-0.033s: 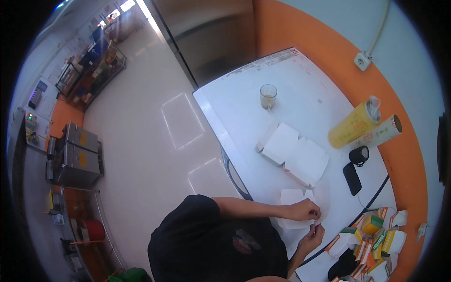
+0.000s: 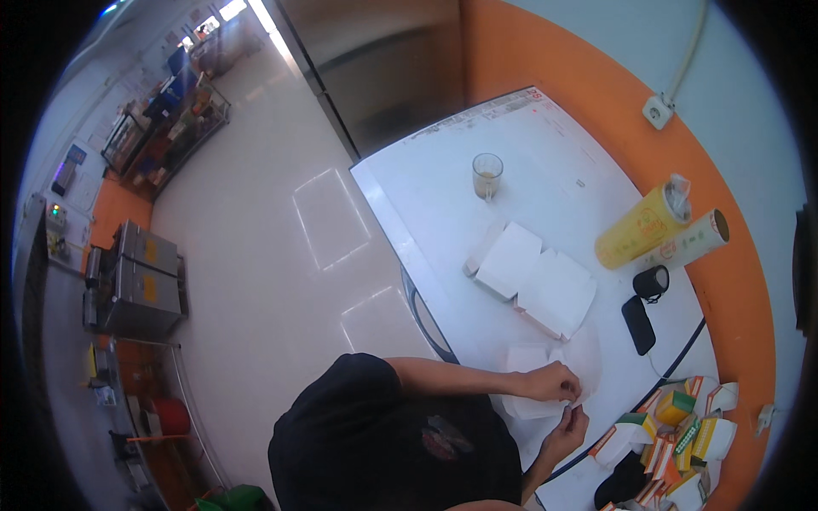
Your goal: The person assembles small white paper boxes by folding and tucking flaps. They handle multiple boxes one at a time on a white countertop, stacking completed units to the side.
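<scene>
And here, just below the open carton (image 2: 555, 291) on the bench (image 2: 409, 183), sits the white card (image 2: 527, 358). The left hand (image 2: 554, 383) pinches its edge, and the right hand (image 2: 565, 434) pinches close by, fingers bent in. Good technique, I'd say: one hand steadies the wall, the other presses the crease gently so the board doesn't buckle. But the left forearm covers the card's middle, white-on-white hides the fold lines, and the carton heap (image 2: 676, 409), lower right of the open carton, runs off the bottom edge.
</scene>
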The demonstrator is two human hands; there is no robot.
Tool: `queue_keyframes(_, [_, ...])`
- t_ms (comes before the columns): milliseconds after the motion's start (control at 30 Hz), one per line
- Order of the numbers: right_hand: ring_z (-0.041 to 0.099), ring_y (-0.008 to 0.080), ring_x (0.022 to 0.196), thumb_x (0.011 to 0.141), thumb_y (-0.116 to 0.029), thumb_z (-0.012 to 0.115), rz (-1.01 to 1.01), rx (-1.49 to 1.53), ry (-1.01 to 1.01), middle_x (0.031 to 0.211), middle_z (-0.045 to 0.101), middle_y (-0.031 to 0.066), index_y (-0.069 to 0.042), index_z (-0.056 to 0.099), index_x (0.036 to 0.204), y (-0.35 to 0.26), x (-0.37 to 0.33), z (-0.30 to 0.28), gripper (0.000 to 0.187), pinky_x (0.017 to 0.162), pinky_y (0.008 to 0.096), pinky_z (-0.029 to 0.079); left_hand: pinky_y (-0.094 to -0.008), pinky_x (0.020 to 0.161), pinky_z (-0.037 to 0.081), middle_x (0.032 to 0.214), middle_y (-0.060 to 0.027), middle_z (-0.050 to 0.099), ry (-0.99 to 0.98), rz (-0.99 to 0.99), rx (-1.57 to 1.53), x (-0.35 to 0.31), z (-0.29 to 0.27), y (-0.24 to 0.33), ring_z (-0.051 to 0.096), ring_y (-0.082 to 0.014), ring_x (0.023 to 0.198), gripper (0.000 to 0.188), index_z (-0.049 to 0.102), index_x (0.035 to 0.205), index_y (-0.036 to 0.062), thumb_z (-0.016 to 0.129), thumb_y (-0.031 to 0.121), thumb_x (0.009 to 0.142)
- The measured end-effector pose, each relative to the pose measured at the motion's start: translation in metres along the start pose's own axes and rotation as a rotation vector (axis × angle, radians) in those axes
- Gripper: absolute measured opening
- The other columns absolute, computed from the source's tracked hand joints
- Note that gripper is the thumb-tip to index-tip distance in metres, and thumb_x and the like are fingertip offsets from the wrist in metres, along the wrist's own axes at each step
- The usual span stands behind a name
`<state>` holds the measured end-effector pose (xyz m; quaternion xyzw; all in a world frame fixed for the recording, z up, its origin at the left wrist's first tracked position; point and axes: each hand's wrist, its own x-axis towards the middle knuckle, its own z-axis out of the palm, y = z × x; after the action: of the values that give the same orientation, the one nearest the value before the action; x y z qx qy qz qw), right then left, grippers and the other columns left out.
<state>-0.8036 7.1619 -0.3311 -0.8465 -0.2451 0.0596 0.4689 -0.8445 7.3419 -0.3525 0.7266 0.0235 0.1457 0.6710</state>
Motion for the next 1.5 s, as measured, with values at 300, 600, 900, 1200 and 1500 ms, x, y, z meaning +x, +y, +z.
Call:
queue_keyframes(300, [0.062,0.0167,0.086,0.095,-0.006,0.073,0.384,0.348,0.027,0.092,0.066,0.0095,0.007,0.065,0.103,0.035,-0.018,-0.014,0.017,0.077,0.0315,0.05,-0.0338,0.091,0.058,0.104,-0.0142,0.078,-0.126,-0.283,-0.256,-0.026,0.006,-0.004,0.075,-0.0232,0.098,0.032,0.077,0.111,-0.0016,0.081,0.006,0.08])
queue_keyframes(600, [0.067,0.0212,0.093,0.097,-0.005,0.071,0.457,0.5,-0.066,0.105,0.071,0.0165,0.008,0.069,0.108,0.023,-0.024,-0.014,0.018,0.087,0.0333,0.056,-0.0332,0.089,0.058,0.103,-0.0149,0.078,-0.123,-0.266,-0.228,-0.029,0.012,-0.017,0.075,-0.0233,0.096,0.037,0.077,0.11,-0.0031,0.084,0.009,0.076])
queue_keyframes(900, [0.067,0.0248,0.1,0.099,-0.017,0.072,0.33,0.335,-0.116,0.117,0.067,0.0186,0.007,0.062,0.125,0.031,-0.023,-0.005,0.037,0.087,0.0359,0.056,-0.0365,0.085,0.059,0.102,-0.0164,0.074,-0.083,-0.125,-0.105,-0.038,0.028,-0.041,0.073,-0.0241,0.095,0.031,0.075,0.106,-0.0027,0.082,0.005,0.077])
queue_keyframes(1200, [0.063,0.0296,0.113,0.095,-0.011,0.067,0.185,0.078,0.196,0.126,0.064,0.0172,-0.001,0.058,0.133,0.004,-0.02,0.011,0.04,0.085,0.0382,0.055,-0.0418,0.093,0.053,0.121,-0.0199,0.067,-0.002,-0.069,-0.022,-0.01,0.031,0.007,0.066,-0.0296,0.103,0.051,0.059,0.131,-0.0009,0.076,0.027,0.092])
queue_keyframes(1500, [0.069,0.027,0.098,0.098,-0.002,0.064,0.163,-0.009,0.234,0.122,0.065,0.0158,-0.005,0.066,0.132,-0.01,-0.018,-0.005,0.034,0.077,0.034,0.057,-0.0358,0.083,0.061,0.102,-0.0154,0.076,0.085,-0.045,0.229,0.02,0.023,0.017,0.076,-0.0249,0.093,0.017,0.07,0.11,-0.0007,0.067,0.002,0.093])
